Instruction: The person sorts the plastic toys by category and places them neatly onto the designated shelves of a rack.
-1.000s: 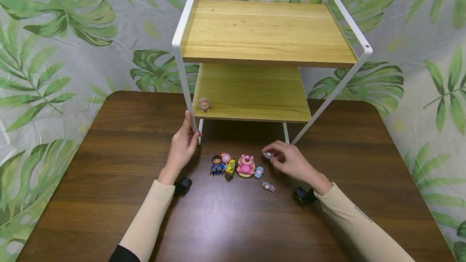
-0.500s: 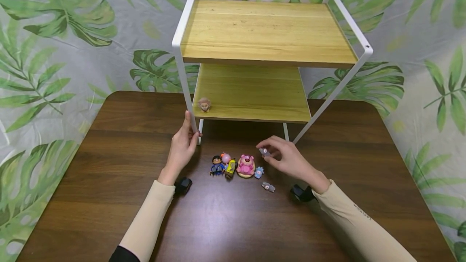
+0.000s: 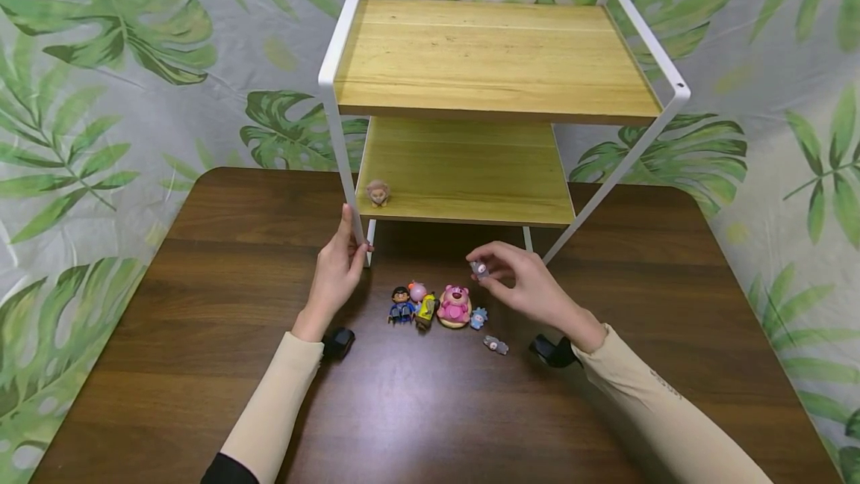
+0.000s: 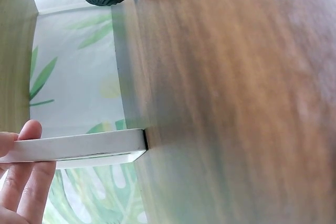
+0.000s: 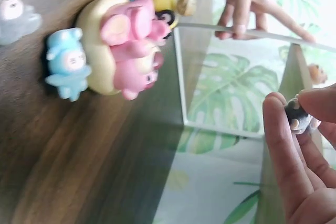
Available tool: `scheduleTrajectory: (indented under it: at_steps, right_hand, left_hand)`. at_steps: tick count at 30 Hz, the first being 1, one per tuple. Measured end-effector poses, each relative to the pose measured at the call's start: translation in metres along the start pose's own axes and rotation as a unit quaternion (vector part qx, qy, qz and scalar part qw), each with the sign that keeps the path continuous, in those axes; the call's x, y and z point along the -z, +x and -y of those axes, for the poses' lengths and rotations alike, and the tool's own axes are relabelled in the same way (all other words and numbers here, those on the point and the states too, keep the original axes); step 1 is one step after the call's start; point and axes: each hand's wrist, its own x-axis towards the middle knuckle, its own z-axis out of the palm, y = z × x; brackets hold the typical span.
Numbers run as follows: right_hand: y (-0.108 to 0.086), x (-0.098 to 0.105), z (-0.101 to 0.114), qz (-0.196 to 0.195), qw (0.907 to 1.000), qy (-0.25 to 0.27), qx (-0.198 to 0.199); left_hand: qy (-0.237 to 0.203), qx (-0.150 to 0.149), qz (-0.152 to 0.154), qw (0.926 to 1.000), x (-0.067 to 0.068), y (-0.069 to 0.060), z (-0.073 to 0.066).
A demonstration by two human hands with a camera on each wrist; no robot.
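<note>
My left hand holds the white front leg of the shelf unit, thumb on one side and fingers on the other. Between thumb and fingertips my right hand pinches a small grey figure, raised just right of the pink bear; the right wrist view shows this grey figure too. Beside the bear lies a light blue figure, and another grey figure lies nearer the front. Left of the bear are a yellow figure, a pink round-headed one and a black-haired one.
A two-tier shelf unit stands at the table's back, with its upper board above the lower board. A small lion-like figure sits at the lower board's front left corner. Leaf-patterned cloth hangs behind the brown table.
My right hand has moved left and slightly toward the shelf, carrying the pinched grey figure. The left hand stays on the leg, and the other figures have not moved.
</note>
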Motion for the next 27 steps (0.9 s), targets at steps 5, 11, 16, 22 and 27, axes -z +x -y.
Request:
scheduleTrajectory:
  at_steps: [5,11,16,22,27]
  right_hand:
    - [0.007,0.001,0.007,-0.016,0.9998,-0.004,0.007]
    - [0.015,0.0,0.011,-0.025,0.9995,0.011,0.015]
    - [0.023,0.0,0.014,-0.038,0.9986,0.023,0.028]
    - [0.033,0.0,0.02,-0.057,0.9977,0.023,0.028]
    - [0.041,0.001,0.025,-0.067,0.9971,0.03,0.021]
  left_hand:
    - [-0.006,-0.001,0.003,1.0,0.0,0.0,0.001]
    - [-0.009,0.006,0.005,0.9999,-0.001,0.0,0.001]
    - [-0.012,0.005,0.003,0.9999,-0.001,0.0,0.001]
    - [-0.011,0.008,0.003,0.9999,0.0,-0.001,0.001]
    - [-0.012,0.012,0.005,0.9998,0.0,-0.001,0.0]
